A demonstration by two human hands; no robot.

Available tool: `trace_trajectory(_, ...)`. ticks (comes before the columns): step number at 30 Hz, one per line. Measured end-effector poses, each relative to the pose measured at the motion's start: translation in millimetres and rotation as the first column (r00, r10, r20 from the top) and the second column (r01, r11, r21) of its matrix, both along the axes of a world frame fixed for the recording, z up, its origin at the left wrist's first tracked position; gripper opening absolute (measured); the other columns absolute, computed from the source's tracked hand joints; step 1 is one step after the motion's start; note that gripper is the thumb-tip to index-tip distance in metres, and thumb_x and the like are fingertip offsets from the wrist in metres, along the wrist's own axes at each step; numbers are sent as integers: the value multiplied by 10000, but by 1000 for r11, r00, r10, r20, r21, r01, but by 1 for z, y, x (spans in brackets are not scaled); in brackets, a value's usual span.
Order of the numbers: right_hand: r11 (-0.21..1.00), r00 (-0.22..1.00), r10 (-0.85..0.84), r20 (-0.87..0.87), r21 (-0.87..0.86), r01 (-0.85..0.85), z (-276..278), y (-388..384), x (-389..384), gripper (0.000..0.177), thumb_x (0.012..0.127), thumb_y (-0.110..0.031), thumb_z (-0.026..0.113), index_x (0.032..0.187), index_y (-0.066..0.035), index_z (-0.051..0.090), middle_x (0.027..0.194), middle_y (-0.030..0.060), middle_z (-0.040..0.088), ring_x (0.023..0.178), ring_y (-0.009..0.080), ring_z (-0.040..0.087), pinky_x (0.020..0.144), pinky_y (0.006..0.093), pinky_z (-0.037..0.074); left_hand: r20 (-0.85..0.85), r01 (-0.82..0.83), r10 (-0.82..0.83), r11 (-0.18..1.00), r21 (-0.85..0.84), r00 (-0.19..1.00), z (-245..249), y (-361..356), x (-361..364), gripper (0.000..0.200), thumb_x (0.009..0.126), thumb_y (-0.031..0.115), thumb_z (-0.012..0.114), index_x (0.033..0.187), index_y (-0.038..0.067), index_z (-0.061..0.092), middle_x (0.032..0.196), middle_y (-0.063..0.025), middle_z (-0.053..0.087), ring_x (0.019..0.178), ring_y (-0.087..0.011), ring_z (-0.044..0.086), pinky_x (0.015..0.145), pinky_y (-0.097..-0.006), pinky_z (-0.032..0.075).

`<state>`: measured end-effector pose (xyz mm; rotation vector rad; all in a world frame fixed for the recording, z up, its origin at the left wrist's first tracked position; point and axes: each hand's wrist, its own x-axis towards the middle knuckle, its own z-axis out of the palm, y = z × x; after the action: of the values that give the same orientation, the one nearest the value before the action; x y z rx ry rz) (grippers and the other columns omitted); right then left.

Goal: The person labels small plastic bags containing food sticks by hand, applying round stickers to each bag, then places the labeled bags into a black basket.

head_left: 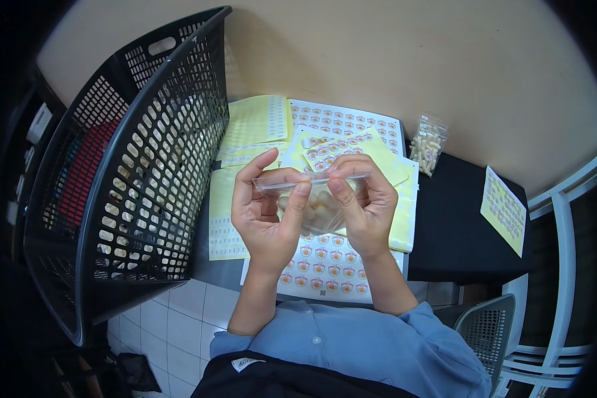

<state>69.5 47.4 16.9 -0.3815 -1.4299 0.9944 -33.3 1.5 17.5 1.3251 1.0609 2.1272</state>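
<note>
Between my two hands hangs a clear zip bag (317, 211) with pale, rounded pieces inside. My left hand (270, 209) pinches the left part of its zip strip between thumb and fingers. On the right part of the strip, the thumb and fingers of my right hand (368, 202) press together. The bag's top edge runs nearly level across both thumbs. Below and behind it lie sheets of round orange-and-pink stickers (322, 268), and a yellow sticker sheet (351, 149) rests on them.
A tall black perforated basket (159, 159) stands close on the left. Yellow label sheets (255, 123) lie beside it. At the back right, a filled clear bag (428, 146) leans near the wall. One more yellow sticker sheet (504, 209) sits at the table's right edge, above a grey chair (487, 325).
</note>
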Motion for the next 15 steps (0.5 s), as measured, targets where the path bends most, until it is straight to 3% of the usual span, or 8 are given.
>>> trace_trajectory(5,1000,999,2,-38,21,-2,-1,2,-3,80,746,-43,594,783,-6,534,804,78,544,789,140,514,725,257,403,11,-26,26,1000,-10,1000,0,2,2,429,716,-54,587,1097,-43,391,798,-79,576,769,-95,538,692,-201,425)
trace_trajectory(7,995,978,48,-203,-76,-64,-2,3,-1,65,762,-32,569,800,-3,525,818,81,534,797,143,512,736,260,401,26,-37,37,999,-16,999,-1,3,2,425,716,-53,588,1095,-37,396,796,-79,575,768,-94,536,690,-199,427)
trace_trajectory(13,999,997,-14,-70,-34,11,-9,4,8,49,786,-25,525,831,-6,519,834,86,521,801,152,521,769,266,393,9,-42,42,999,-19,999,1,2,5,430,715,-56,587,1097,-32,391,796,-82,574,768,-98,538,688,-201,432)
trace_trajectory(15,999,995,19,-101,-46,-23,-8,4,7,52,784,-29,530,830,-4,521,833,85,522,801,152,523,767,266,392,11,-38,38,999,-17,999,0,3,5,432,715,-57,587,1098,-34,390,796,-84,575,769,-99,539,688,-202,432)
